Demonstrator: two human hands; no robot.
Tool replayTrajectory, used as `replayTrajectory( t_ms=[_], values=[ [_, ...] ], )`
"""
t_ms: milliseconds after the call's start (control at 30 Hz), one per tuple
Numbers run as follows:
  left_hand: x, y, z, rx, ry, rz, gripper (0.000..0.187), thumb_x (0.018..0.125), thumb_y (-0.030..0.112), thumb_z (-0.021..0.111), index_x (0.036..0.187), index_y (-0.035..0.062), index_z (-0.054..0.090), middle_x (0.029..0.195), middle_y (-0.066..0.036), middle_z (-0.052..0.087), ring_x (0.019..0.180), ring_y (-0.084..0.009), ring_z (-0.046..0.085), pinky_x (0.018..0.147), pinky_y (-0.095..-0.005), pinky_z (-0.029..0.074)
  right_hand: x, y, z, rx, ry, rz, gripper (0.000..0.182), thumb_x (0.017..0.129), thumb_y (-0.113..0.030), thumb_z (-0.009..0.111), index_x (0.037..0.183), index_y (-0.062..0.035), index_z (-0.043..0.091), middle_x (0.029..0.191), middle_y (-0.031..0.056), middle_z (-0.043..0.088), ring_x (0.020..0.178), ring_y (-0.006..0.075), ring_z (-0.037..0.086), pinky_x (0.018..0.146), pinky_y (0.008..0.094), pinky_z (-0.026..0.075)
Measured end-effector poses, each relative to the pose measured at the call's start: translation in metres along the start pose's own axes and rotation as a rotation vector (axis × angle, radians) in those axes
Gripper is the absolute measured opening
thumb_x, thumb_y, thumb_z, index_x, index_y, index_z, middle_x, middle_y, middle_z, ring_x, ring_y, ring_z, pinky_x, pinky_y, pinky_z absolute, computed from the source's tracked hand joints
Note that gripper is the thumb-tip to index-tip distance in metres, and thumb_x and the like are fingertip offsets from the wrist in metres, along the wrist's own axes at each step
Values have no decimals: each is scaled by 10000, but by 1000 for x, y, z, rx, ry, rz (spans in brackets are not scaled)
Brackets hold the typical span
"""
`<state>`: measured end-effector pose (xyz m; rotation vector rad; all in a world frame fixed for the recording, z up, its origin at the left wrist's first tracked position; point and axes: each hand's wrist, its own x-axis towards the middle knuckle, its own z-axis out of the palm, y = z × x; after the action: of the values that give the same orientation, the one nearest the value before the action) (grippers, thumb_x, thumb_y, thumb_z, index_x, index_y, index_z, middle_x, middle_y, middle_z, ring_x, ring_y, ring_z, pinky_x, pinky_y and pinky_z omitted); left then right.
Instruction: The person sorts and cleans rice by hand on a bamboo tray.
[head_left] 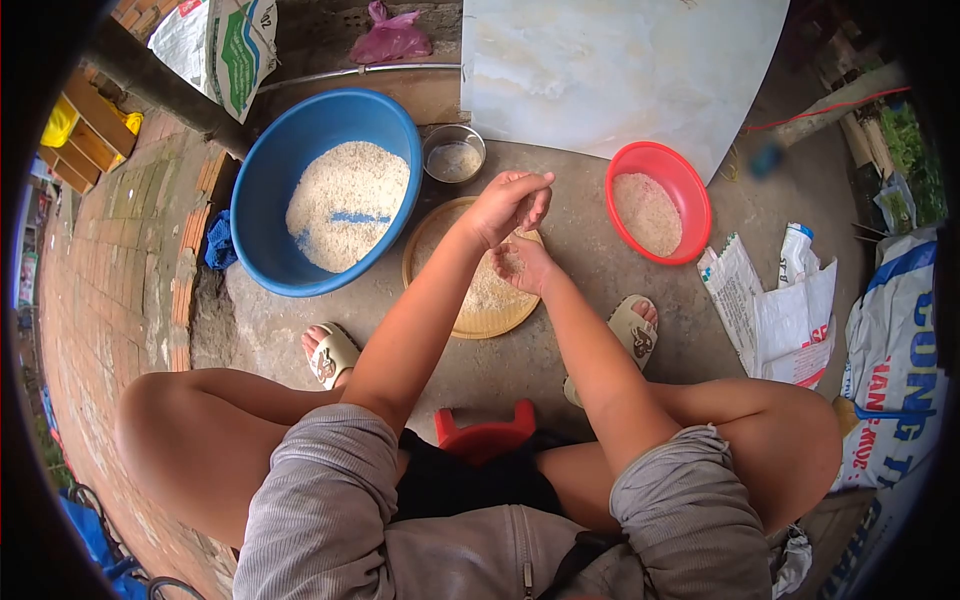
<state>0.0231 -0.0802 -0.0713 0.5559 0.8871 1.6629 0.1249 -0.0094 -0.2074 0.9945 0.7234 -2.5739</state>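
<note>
My left hand [512, 207] is above the round tray [505, 325], its fingers curled in; anything inside them is hidden. Just below it, my right hand [524, 264] is cupped palm up, fingers bent and loosely apart, and grains may be on it. Beneath both hands the tan tray holds pale rice grains [485, 292]. To the left stands a large blue basin [258, 215] with a heap of rice [345, 190], the blue bottom showing through in streaks. A small metal bowl [455, 176] with some grains sits behind the tray. A red basin [694, 228] on the right holds more rice.
A pale sheet [610, 70] leans at the back beside a pink plastic bag [390, 35]. Empty-looking sacks [775, 320] lie on the right, near a large printed sack [890, 350]. A red stool [487, 435] is under me, with my sandalled feet either side of the tray.
</note>
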Motion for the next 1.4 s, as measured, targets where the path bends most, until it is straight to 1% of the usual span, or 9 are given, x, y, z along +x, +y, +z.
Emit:
replayTrajectory(
  t_ms=[300,633,833,1000,1067,1133,1200,1333,1400],
  values=[
    [-5,-79,-95,-625,453,-274,326,920,271,481,625,141,434,492,39,357,389,-68,275,347,-205,190,22,0,-12,122,127,-6,380,942,-401,444,708,-102,439,581,0,422,468,91,377,388,216,289],
    [-37,-135,-141,-373,915,-379,309,938,243,376,861,25,581,704,-82,612,594,-184,586,518,-296,475,60,-24,-9,195,370,-213,408,954,-402,426,680,-99,435,525,-4,394,412,102,349,361,235,256],
    [-44,-136,-141,-303,862,-380,325,922,232,401,947,-28,595,842,-157,660,734,-259,655,632,-349,528,91,-59,40,362,509,-326,326,969,-267,417,849,12,533,654,82,561,485,182,495,454,302,436],
    [-48,-128,-134,-244,832,-393,309,907,228,421,934,-24,599,852,-167,666,746,-265,663,660,-341,531,74,-98,123,186,54,-427,537,963,-401,372,1284,30,370,1156,201,528,1030,358,556,852,478,481],
    [-51,-122,-133,-208,817,-407,316,918,240,416,946,-19,597,868,-158,667,768,-254,662,687,-338,530,46,-99,152,-250,321,-347,635,946,-482,347,1409,-68,214,1356,177,377,1224,408,400,1003,540,340],
    [-55,-117,-134,-169,802,-425,323,930,251,410,958,-13,594,883,-149,668,791,-243,662,714,-336,529,78,-87,116,-413,411,-419,622,909,-502,447,1336,-61,346,1350,184,410,1173,381,455,971,467,385],
    [-58,-114,-136,-31,785,-412,336,917,283,438,950,-11,597,847,-138,666,710,-225,650,667,-336,524,88,-67,79,-947,680,-1084,360,910,-353,492,1135,-78,544,1133,166,546,1047,360,521,863,443,433],
    [-75,-113,-142,210,1015,-231,288,882,277,483,856,29,627,748,-122,641,678,-252,633,605,-382,504,60,-27,26,-1437,1055,-1248,196,867,-242,519,946,-74,582,957,154,550,905,346,529,796,436,423],
    [-97,-108,-132,1297,1390,-196,283,841,327,547,946,69,594,836,-113,631,795,-293,587,682,-421,479,37,-11,6,-1586,1154,-1075,207,867,-251,519,964,-74,570,999,152,543,914,345,531,806,434,424]
  ],
)
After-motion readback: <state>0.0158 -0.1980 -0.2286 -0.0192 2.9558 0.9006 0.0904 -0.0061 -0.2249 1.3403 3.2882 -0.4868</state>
